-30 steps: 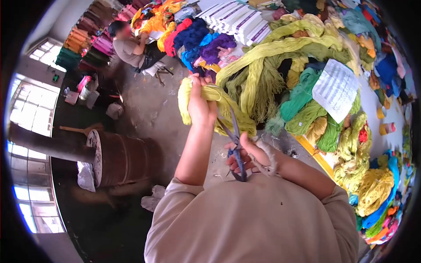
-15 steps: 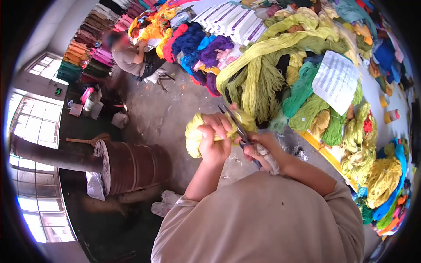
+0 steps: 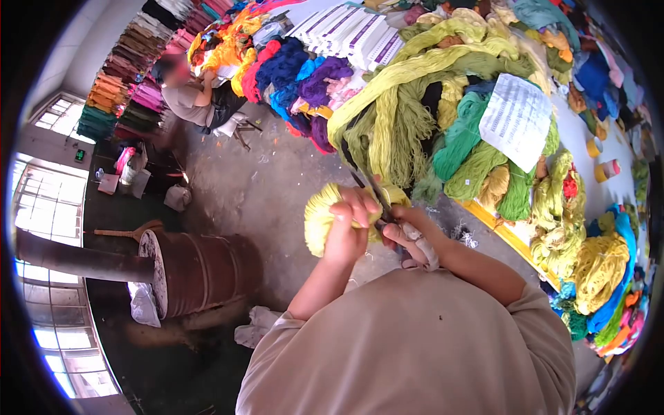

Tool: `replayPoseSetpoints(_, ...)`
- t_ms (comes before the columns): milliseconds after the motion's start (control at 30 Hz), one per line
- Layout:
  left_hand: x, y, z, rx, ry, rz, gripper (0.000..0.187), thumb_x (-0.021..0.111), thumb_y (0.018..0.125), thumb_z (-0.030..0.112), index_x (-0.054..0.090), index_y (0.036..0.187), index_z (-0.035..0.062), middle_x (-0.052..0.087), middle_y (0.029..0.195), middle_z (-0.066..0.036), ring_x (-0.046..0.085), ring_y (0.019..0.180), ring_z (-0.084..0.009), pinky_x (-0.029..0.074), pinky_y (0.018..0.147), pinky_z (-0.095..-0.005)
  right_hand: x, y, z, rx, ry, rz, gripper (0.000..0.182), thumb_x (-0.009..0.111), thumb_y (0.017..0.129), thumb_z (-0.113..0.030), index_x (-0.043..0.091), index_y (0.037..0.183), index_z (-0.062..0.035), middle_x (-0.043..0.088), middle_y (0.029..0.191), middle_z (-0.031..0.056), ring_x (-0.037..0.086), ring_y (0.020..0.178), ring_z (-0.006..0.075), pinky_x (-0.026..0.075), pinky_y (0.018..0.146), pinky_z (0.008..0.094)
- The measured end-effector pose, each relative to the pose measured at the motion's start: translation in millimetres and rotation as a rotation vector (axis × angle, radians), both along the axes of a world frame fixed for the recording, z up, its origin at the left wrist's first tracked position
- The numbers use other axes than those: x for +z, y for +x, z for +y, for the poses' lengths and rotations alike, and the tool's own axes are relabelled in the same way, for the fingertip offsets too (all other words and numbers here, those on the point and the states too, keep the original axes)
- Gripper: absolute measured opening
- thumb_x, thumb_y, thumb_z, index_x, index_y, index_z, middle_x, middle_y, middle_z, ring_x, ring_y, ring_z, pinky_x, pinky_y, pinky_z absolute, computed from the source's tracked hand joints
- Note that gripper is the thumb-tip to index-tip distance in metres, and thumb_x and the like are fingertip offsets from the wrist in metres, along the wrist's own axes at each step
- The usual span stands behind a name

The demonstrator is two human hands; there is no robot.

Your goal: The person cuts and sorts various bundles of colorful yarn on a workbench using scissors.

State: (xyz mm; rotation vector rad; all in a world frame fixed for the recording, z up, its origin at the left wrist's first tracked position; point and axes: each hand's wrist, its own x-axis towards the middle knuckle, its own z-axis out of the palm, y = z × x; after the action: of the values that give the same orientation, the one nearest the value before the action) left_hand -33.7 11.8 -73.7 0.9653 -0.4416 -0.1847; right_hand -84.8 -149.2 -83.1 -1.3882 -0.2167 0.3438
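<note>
Landmark: the yellow yarn skein (image 3: pixel 318 227), held out in front of the wearer's chest. I see the left hand (image 3: pixel 350 225) closed around its middle, fingers curled and pressing the strands together. Right hand (image 3: pixel 410 238) just right of the skein, fingers bent around the handles of the scissors (image 3: pixel 380 202); which finger sits in which loop I cannot tell. Blades overlap the skein's right part, tips pointing away. I judge the skein light, soft, apt to splay; I'd grip the gathered middle, clear of the blades. Scissors stiff: handles only. Left of the skein, a rusty drum (image 3: pixel 207 273). Beyond it to the right, olive hanks (image 3: pixel 408 131) and a printed sheet (image 3: pixel 515 121). Farthest, beyond-left, a seated person (image 3: pixel 187 102).
</note>
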Motion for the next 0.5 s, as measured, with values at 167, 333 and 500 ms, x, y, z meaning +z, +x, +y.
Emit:
replayPoseSetpoints(167, 5, 17, 4, 0.157, 0.054, -0.037, 0.047, 0.049, 0.099, 0.053, 0.05, 0.083, 0.0092, 0.053, 0.076, -0.001, 0.057, 0.079, -0.0147, 0.029, 0.117, -0.0484, -9, -11, 3, 0.058, 0.037, 0.169, 0.045, 0.055, 0.099, -0.049, 0.063, 0.105, -0.0051, 0.057, 0.064, -0.0009, 0.054, 0.059, 0.0078, 0.043, 0.056, 0.0237)
replayPoseSetpoints(333, -12, 5, -2, -0.037, -0.071, -0.003, 0.049, 0.05, 0.097, 0.056, 0.049, 0.083, 0.0092, 0.051, 0.07, 0.001, 0.058, 0.081, -0.0151, 0.031, 0.115, -0.0523, -12, 2, 1, -0.065, -0.054, -0.068, 0.046, 0.058, 0.097, -0.051, 0.064, 0.103, -0.0058, 0.059, 0.068, -0.0004, 0.054, 0.06, 0.0086, 0.045, 0.056, 0.0256)
replayPoseSetpoints(500, -1, 22, 10, 0.052, 0.034, -0.093, 0.048, 0.049, 0.098, 0.055, 0.049, 0.081, 0.0103, 0.05, 0.07, 0.001, 0.057, 0.076, -0.0151, 0.033, 0.115, -0.0507, -3, -7, 3, 0.017, -0.028, 0.179, 0.042, 0.059, 0.098, -0.047, 0.063, 0.102, -0.005, 0.059, 0.068, -0.0003, 0.055, 0.06, 0.0086, 0.045, 0.056, 0.0259)
